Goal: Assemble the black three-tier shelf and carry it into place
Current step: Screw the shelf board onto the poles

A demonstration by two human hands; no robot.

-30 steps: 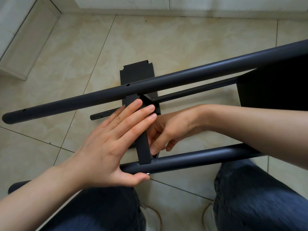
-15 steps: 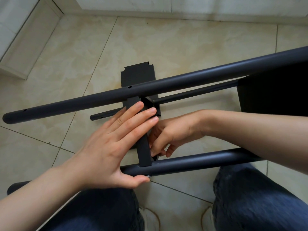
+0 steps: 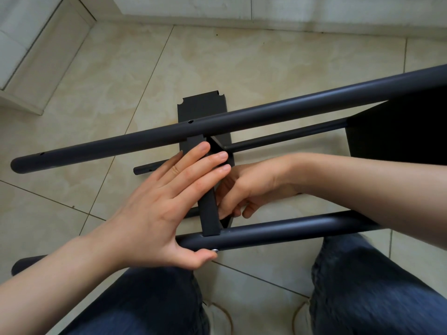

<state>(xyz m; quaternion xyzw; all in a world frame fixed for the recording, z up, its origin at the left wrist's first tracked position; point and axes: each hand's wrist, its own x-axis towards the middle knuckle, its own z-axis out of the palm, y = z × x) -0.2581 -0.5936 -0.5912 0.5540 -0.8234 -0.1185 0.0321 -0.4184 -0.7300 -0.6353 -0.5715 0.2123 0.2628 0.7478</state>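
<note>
The black shelf frame lies on its side across my lap. Its far pole (image 3: 266, 114) and near pole (image 3: 290, 230) run left to right. A black shelf panel (image 3: 209, 213) stands on edge between them. My left hand (image 3: 157, 209) presses straight fingers flat against the panel's left face. Its thumb reaches under the near pole beside a silver screw head (image 3: 214, 250). My right hand (image 3: 254, 184) reaches in from the right, fingers curled close to the panel's right face just above the near pole. Whatever it holds is hidden.
Another black panel (image 3: 399, 131) fills the frame's right end, and a thin rear pole (image 3: 278, 139) runs behind. Beige floor tiles (image 3: 242, 64) lie below. A white step (image 3: 36, 56) is at far left. My legs in jeans (image 3: 375, 286) are under the frame.
The frame and both hands sit slightly lower in view. Both hands keep their places on the panel; the right hand's fingers shifted a little.
</note>
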